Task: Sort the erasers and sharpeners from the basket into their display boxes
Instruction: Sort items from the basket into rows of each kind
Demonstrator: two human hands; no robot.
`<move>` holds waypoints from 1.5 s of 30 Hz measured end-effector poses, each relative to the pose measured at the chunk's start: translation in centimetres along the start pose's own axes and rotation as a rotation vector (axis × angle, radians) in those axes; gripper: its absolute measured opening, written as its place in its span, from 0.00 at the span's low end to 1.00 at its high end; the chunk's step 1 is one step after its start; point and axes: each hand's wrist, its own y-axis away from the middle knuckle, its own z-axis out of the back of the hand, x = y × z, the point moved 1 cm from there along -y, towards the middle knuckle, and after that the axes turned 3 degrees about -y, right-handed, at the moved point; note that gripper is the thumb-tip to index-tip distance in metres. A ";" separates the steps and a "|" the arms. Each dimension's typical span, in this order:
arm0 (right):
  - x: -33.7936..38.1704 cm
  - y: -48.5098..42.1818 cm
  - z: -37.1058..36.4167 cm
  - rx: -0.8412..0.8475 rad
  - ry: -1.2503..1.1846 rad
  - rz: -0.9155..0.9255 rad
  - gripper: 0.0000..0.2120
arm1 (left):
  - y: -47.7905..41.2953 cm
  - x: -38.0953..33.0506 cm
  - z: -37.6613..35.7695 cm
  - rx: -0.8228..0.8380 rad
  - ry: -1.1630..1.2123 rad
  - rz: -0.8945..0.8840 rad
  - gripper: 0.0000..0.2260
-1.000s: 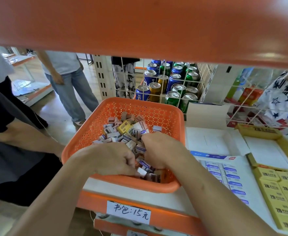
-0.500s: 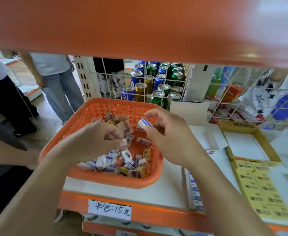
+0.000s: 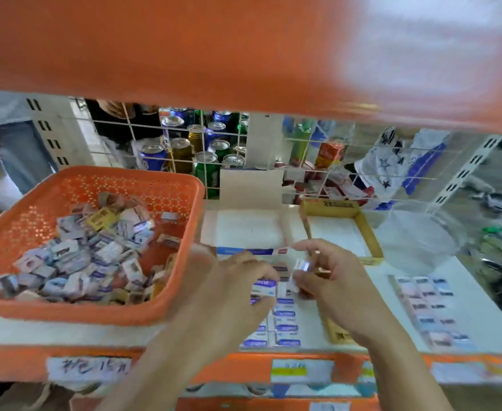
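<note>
Over the display box (image 3: 285,323), my left hand (image 3: 229,287) pinches one eraser (image 3: 263,287) and my right hand (image 3: 332,284) a second eraser (image 3: 301,266); a hurried release could tip either askew across the packed rows.

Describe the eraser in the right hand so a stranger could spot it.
Right of the orange basket sits a display box of blue-labelled erasers in rows. Above it, the right hand pinches one eraser. Unlike the packed ones, it is raised and gleams white.
</note>
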 end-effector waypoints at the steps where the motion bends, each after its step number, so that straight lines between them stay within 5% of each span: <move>1: -0.5 0.2 0.2 -0.004 0.018 -0.005 0.17 | -0.2 0.1 -0.6 0.011 0.029 0.020 0.13; 5: -2.1 0.3 0.4 0.020 0.098 -0.035 0.19 | -0.8 0.8 -2.4 -0.059 0.088 0.051 0.12; 12: -2.2 -0.8 -0.6 0.026 0.247 0.034 0.04 | -1.6 1.7 -3.0 -0.230 0.053 0.109 0.09; 23: -1.8 -2.9 -1.2 0.019 0.509 0.042 0.11 | -3.5 2.1 -3.2 -0.333 0.166 0.271 0.09; 29: -2.2 -3.4 -1.7 0.056 0.673 0.019 0.11 | -4.4 2.4 -3.8 -0.326 0.123 0.412 0.19; 34: -2.2 -3.4 -1.6 0.057 0.664 0.019 0.13 | -3.7 2.2 -3.1 -0.382 -0.045 0.355 0.22; 38: -1.9 -3.6 -1.5 0.090 0.659 -0.012 0.15 | -2.7 2.7 -3.2 -0.319 0.072 0.214 0.06; 41: -1.7 -3.7 -1.5 0.114 0.678 -0.029 0.16 | -2.3 2.7 -2.9 -0.251 0.034 0.133 0.12; 45: -1.6 -3.6 -1.5 0.117 0.685 -0.030 0.17 | -2.6 2.8 -3.0 -0.228 0.049 0.139 0.09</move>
